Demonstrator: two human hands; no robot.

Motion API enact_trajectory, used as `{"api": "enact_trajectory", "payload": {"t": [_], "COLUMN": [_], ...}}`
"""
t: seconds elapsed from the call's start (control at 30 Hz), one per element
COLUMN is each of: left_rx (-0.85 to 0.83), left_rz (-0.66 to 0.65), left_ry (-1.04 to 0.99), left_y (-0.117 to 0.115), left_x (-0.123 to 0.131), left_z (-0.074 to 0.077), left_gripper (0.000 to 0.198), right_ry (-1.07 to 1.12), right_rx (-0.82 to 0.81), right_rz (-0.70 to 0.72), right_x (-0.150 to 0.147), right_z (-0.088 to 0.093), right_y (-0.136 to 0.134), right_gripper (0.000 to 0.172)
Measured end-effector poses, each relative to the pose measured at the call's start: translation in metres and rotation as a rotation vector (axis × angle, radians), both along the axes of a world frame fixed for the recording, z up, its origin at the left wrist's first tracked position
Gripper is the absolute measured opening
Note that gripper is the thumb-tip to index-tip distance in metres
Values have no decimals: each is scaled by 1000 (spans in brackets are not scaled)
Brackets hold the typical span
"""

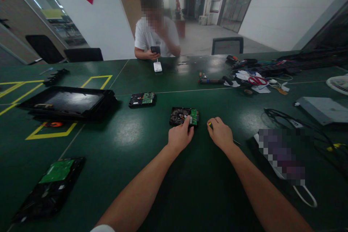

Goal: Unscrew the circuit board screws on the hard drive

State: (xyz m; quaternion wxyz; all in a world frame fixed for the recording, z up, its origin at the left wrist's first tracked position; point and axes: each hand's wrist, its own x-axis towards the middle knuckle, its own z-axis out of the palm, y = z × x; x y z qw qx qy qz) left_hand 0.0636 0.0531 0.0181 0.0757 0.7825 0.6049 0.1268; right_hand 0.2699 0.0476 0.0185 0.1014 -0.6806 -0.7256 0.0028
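Observation:
A hard drive (177, 116) with a green circuit board lies flat on the dark green table in front of me. My left hand (179, 137) rests at its near edge, the index finger stretched onto the circuit board and the thumb apart from it. Just to the right, my right hand (220, 134) is closed around a thin screwdriver (237, 142). A bit of its yellow handle shows by the thumb, and its metal shaft sticks out toward the right. Further left lies a second hard drive (142, 99). A third, larger-looking hard drive (51, 188) is at the near left.
Across the table sits a person (157, 38) holding a phone, with a white power bank (157, 67) close by. A black monitor-like panel (70, 103) lies left. Cables (285, 116), a grey metal box (322, 110) and a blurred pouch (280, 156) occupy the right.

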Motion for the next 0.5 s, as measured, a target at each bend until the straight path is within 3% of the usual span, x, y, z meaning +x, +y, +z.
{"api": "enact_trajectory", "payload": {"t": [0.2,0.3,0.4,0.5], "left_rx": [230,248,249,247], "left_rz": [-85,-16,-25,-17], "left_ry": [-9,16,54,81], "left_y": [-2,5,10,13], "left_x": [9,15,24,31], "left_z": [17,20,18,13], "left_gripper": [46,60,76,76], "right_ry": [16,27,25,11], "right_rx": [-26,-27,-24,-31], "right_rz": [-18,-24,-28,-37], "right_x": [0,-1,-1,-1], "right_z": [3,4,3,3], "right_y": [1,1,2,2], "right_gripper": [26,25,24,23]}}
